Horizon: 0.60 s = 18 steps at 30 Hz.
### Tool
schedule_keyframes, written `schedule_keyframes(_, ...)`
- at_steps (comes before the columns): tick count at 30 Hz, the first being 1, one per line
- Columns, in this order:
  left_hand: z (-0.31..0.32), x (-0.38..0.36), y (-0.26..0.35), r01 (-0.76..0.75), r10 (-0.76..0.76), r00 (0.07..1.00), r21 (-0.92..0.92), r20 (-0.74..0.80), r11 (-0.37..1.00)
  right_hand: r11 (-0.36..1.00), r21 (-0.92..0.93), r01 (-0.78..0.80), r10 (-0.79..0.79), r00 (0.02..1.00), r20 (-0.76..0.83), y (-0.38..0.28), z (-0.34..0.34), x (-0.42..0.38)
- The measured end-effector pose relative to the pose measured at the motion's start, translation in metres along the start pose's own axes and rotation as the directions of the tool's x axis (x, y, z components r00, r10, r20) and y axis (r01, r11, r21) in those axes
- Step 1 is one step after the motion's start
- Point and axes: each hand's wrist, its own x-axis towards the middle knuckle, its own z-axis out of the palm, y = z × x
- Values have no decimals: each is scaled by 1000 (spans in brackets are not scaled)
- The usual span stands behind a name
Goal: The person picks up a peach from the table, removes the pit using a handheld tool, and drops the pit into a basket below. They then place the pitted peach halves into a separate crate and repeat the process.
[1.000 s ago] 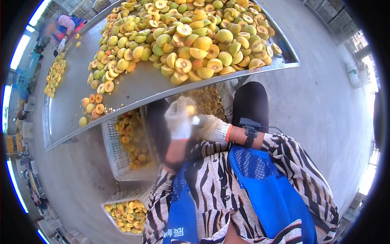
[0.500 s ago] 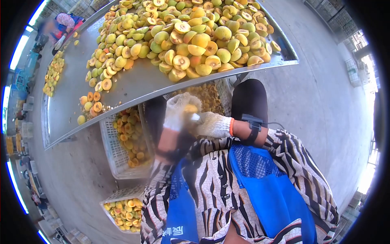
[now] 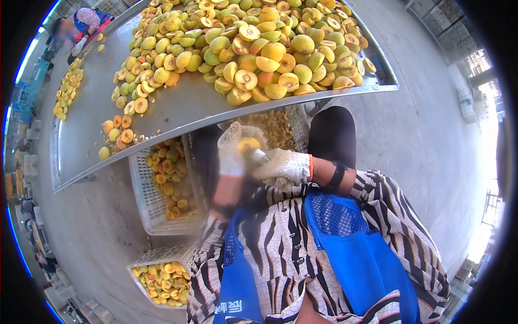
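Note:
My left hand (image 3: 233, 151), in a whitish knit glove, is closed around a yellow peach half (image 3: 249, 144) with its cut side showing. My right hand (image 3: 286, 167), gloved with an orange cuff edge, grips a small tool (image 3: 260, 155) with a pale shaft pointed at the fruit; its tip is blurred and its handle lies inside the fist. Both hands are close together, below the near edge of the metal table. Just beyond them, a heap of halved peaches (image 3: 259, 59) covers much of the tabletop, many with pits still in.
The metal table (image 3: 178, 105) has a raised rim. Beneath it, a crate (image 3: 154, 216) holds peach halves, and another crate (image 3: 135, 270) stands nearer me. Darker pieces (image 3: 275, 124) fill a container between my knees. A co-worker (image 3: 86, 24) sits at the far left end.
The peach half in my left hand has turned so its cut face shows more. Both hands stay close together, and the tool remains at the fruit. The co-worker's upper body has shifted.

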Motion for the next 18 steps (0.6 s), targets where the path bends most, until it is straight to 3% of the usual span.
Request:
schedule_keyframes(1,-1,0,3,18,-18,1000,-3,19,1000,999,2,-33,34,999,-12,-8,1,1)
schedule_keyframes(3,5,-2,22,87,-85,994,-26,65,996,958,-113,-263,250,961,-117,-27,8,2)
schedule_keyframes(4,9,-3,31,137,-133,987,-45,95,990,970,-186,-160,137,982,-133,-15,10,5)
schedule_keyframes(6,7,-3,28,-100,73,982,153,173,983,942,-333,47,-97,986,-135,5,12,15)
schedule_keyframes(8,9,-5,28,-169,139,979,214,149,962,1000,-2,3,-4,999,-46,-2,6,2)
schedule_keyframes(10,22,-10,40,-72,73,997,147,1,986,986,164,11,-12,1000,2,-9,5,-4)
schedule_keyframes(11,23,-11,39,-10,11,1000,59,-17,998,985,163,51,-51,999,-1,-7,8,-5)
schedule_keyframes(13,25,-10,37,105,-110,993,-123,-36,987,997,63,54,-52,998,-35,-4,9,-3)
schedule_keyframes(14,21,-9,32,8,-9,999,16,40,1000,1000,-28,12,-14,998,-67,-2,12,2)
schedule_keyframes(17,4,-4,21,-241,170,953,288,251,927,976,-176,130,-137,990,-28,0,7,0)
schedule_keyframes(18,2,-5,20,-261,175,944,313,279,913,906,-298,301,-309,951,20,19,4,1)
